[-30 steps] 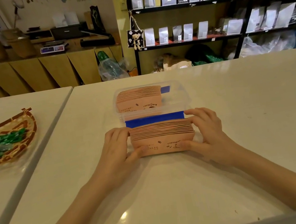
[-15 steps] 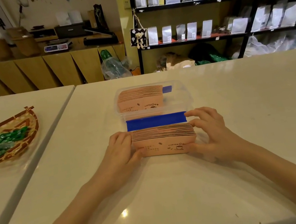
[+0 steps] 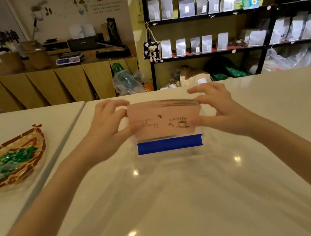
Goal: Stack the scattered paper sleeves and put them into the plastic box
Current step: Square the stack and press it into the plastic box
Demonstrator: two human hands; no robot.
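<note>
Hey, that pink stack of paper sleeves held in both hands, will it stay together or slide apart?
The stack of sleeves probably fans out easily: its top edges already look staggered. Both the left hand and right hand pinch its ends, suggesting loose sheets. It looks light.

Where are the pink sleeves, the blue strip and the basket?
Sleeves [image 3: 163, 121]: head view, front face of the stack held up between both hands.
Blue strip [image 3: 169, 144]: head view, its middle, below the stack.
Basket [image 3: 38, 136]: head view, woven rim at its right end.
</note>
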